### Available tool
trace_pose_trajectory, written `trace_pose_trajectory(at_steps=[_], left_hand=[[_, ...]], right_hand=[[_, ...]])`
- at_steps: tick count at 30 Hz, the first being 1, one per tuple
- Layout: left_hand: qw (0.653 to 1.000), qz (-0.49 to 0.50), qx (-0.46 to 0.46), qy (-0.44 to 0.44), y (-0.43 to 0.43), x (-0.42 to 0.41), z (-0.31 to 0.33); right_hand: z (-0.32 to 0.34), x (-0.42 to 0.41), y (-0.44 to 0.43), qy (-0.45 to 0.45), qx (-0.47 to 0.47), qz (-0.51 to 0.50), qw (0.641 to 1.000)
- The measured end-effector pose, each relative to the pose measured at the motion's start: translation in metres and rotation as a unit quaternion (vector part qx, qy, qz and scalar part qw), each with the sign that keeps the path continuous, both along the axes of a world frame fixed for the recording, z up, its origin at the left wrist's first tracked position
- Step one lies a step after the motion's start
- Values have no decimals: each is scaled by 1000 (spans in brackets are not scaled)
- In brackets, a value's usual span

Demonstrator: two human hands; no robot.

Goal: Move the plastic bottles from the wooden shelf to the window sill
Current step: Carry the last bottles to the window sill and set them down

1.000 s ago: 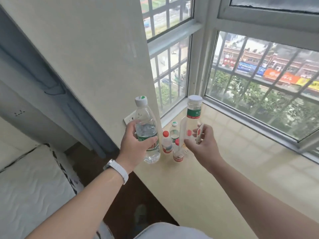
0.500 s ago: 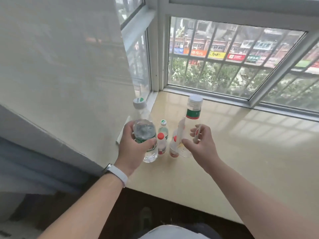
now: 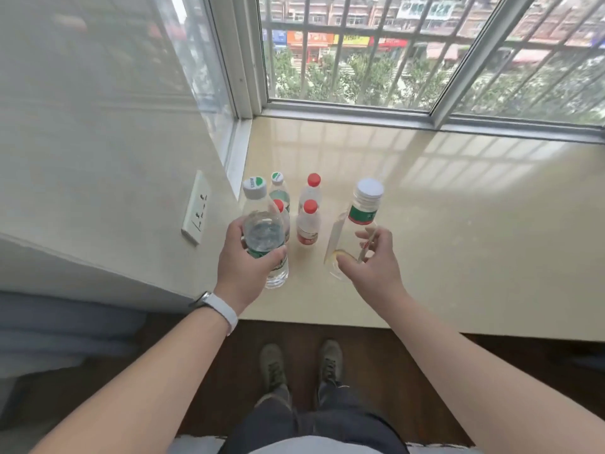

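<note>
By the wall (image 3: pixel 98 158), left hand (image 3: pixel 244 267) grips a water bottle (image 3: pixel 263 234), right hand (image 3: pixel 373 267) a white-capped bottle (image 3: pixel 363 211); window sill (image 3: pixel 474 208) stretches rightward.

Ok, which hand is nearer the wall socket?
Left. The left hand, gripping a water bottle, is just right of the wall socket; the right hand, holding the white-capped bottle, is farther right.

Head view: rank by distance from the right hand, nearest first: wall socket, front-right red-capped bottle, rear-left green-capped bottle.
1. front-right red-capped bottle: just left of the right hand.
2. rear-left green-capped bottle: farther back and left, in the rear row.
3. wall socket: far left, on the wall.
</note>
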State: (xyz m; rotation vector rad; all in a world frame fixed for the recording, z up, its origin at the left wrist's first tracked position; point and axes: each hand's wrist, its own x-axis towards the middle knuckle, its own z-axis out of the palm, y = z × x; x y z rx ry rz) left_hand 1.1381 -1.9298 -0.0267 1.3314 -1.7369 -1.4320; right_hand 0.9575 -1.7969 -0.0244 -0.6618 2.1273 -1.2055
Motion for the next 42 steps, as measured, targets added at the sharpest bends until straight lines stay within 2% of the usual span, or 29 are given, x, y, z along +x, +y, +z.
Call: trace_pose_trajectory(at_steps=[11, 22, 28, 34, 42], left_hand=[[997, -2, 7, -73, -15, -13, -125], [996, -17, -39, -74, -42, -19, -207], [997, -43, -28, -50, -51, -24, -226], [997, -58, -28, -45, -51, -19, -234], [995, -72, -32, -64, -53, -19, -231]], right_hand=[[-141, 7, -27, -5, 65, -7, 998], [-248, 27, -66, 49, 42, -49, 997], [-271, 36, -76, 48, 41, -121, 991], [-274, 47, -64, 51, 50, -81, 994], [-270, 43, -70, 37, 90, -101, 990]])
